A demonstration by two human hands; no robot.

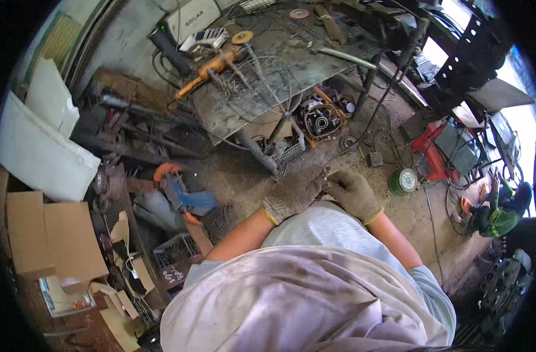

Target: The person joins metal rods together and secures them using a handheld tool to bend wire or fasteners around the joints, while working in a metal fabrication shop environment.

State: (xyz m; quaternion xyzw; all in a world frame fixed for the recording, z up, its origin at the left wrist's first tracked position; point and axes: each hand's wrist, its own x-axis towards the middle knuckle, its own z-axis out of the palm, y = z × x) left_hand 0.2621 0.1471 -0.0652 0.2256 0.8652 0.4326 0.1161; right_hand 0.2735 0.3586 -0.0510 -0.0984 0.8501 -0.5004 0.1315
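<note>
We held our curled left hand (297, 189) just beside our right hand (354, 193), both in brown knitted yellow-cuffed gloves (284, 203) probably worn against grime, but couldn't tell whether they gripped anything.

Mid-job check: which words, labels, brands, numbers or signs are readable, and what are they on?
White box at the back: large dark lettering, readable but not copied here.
Round green-and-white container: print too small to read.
Dark red surface, lower left: white marks, too blurred to read.
</note>
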